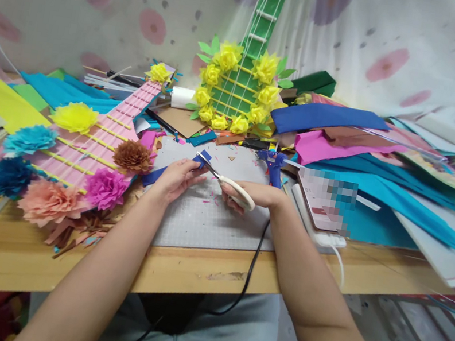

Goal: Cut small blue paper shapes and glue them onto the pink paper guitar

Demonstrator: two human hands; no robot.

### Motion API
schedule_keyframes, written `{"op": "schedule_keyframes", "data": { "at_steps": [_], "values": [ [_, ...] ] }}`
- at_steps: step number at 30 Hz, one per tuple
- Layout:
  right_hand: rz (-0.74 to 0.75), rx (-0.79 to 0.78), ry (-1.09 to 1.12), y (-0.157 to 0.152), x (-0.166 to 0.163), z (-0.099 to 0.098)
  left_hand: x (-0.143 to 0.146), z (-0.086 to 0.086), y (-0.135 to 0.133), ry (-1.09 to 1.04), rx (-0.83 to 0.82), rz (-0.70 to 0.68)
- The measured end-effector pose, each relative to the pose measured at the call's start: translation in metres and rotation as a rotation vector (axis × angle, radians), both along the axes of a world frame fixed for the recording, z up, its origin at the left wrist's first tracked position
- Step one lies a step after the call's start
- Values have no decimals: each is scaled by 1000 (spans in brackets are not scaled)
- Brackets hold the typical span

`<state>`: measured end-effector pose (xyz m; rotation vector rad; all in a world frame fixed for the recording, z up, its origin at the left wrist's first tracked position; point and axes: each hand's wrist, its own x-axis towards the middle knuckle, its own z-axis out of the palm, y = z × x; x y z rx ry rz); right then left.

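Observation:
My left hand (177, 178) pinches a strip of dark blue paper (204, 158) above the grey cutting mat (210, 220). My right hand (250, 193) is closed round the cream handles of a pair of scissors (229, 184). The scissor blades point up-left and meet the blue paper at its top end. Both hands hover over the mat's middle, close together.
A pink paper guitar (96, 143) with paper flowers lies left of the mat. A green guitar (242, 80) ringed with yellow flowers stands behind. A blue glue gun (273, 163), a phone (322, 201) and piles of coloured paper (346, 138) fill the right. The wooden table edge (193, 272) runs in front.

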<state>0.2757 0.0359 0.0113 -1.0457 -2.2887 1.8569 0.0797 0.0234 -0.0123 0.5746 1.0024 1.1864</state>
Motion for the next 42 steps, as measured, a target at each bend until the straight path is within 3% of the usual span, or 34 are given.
{"op": "schedule_keyframes", "data": {
  "at_steps": [22,36,42],
  "values": [
    [-153,-124,45,4,-7,-4,-1,-5,5,2,-22,48],
    [-176,-56,-65,5,-12,-4,-2,-5,6,-11,-51,80],
    [-202,-72,38,5,-10,-7,-6,-4,7,61,-15,138]
  ]
}}
